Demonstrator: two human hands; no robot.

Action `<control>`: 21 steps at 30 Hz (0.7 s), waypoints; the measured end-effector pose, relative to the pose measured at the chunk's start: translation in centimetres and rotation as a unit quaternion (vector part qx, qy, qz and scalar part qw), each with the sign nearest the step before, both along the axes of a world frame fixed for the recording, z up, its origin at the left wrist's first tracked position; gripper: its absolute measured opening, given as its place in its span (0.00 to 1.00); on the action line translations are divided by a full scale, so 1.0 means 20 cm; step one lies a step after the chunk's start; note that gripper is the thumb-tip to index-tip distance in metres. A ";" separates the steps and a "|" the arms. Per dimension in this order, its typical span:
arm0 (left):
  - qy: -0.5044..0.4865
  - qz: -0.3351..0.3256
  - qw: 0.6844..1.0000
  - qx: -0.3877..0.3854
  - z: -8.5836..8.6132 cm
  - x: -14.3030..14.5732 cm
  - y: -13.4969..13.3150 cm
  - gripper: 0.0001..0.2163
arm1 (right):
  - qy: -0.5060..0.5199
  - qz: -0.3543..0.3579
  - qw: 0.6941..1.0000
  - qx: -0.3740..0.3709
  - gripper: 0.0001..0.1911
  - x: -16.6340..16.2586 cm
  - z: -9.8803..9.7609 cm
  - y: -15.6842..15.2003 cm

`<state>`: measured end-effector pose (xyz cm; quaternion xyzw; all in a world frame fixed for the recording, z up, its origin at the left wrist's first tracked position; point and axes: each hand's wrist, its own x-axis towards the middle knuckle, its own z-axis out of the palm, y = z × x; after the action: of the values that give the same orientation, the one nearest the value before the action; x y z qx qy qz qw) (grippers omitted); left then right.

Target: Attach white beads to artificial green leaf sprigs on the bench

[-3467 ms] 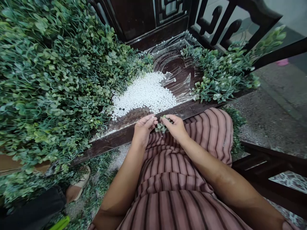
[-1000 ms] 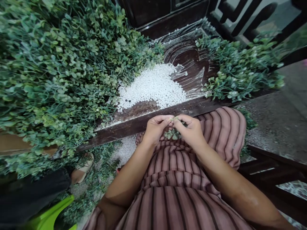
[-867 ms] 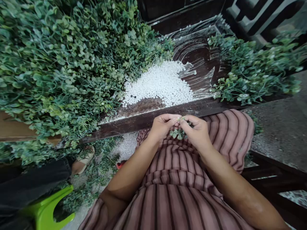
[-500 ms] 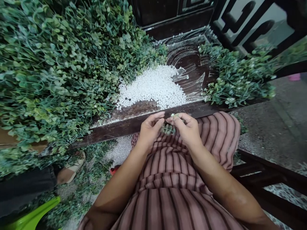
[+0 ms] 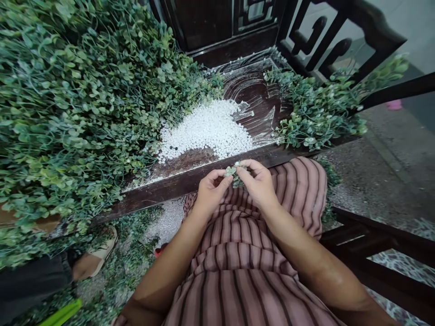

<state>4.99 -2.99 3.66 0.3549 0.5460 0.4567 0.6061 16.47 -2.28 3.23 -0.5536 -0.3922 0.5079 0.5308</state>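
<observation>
Over my lap, just in front of the bench edge, both hands meet on a small sprig of artificial leaves [image 5: 230,171]. My left hand [image 5: 212,188] pinches the sprig between thumb and forefinger. My right hand [image 5: 256,181] is closed at the sprig's right side, with a small white bead [image 5: 237,164] at its fingertips; part of the leaves hangs below the fingers. Beyond my hands a heap of white beads [image 5: 210,129] lies on the dark wooden bench [image 5: 260,97]. A tiny dark piece [image 5: 173,148] sits at the heap's left edge.
A large mass of artificial greenery [image 5: 84,104] covers the left side. A smaller bunch [image 5: 316,106] lies at the bench's right end by the carved armrest [image 5: 326,40]. Another person's sandalled foot [image 5: 93,258] and a bright green plastic edge [image 5: 63,313] are at lower left.
My left fingers have come in from the left and closed on the sprig, which was at my right hand. The whole view has shifted slightly.
</observation>
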 end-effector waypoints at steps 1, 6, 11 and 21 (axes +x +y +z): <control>-0.002 -0.004 1.000 -0.010 0.00 0.00 0.00 0.12 | -0.007 0.007 1.000 0.002 0.07 0.00 0.00 -0.01; -0.009 0.001 0.999 -0.052 0.00 -0.02 -0.01 0.13 | -0.019 0.063 0.998 0.004 0.12 0.01 -0.02 -0.02; 0.027 0.021 0.999 -0.003 -0.02 -0.01 0.01 0.09 | -0.062 0.105 0.992 0.017 0.09 0.02 -0.04 0.00; -0.003 0.058 0.998 0.008 -0.03 0.01 0.04 0.11 | -0.074 0.082 0.993 0.036 0.07 0.01 -0.06 0.01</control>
<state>5.12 -2.27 3.15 0.3265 0.5603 0.4961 0.5774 16.72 -2.01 2.10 -0.5356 -0.4926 0.4933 0.4766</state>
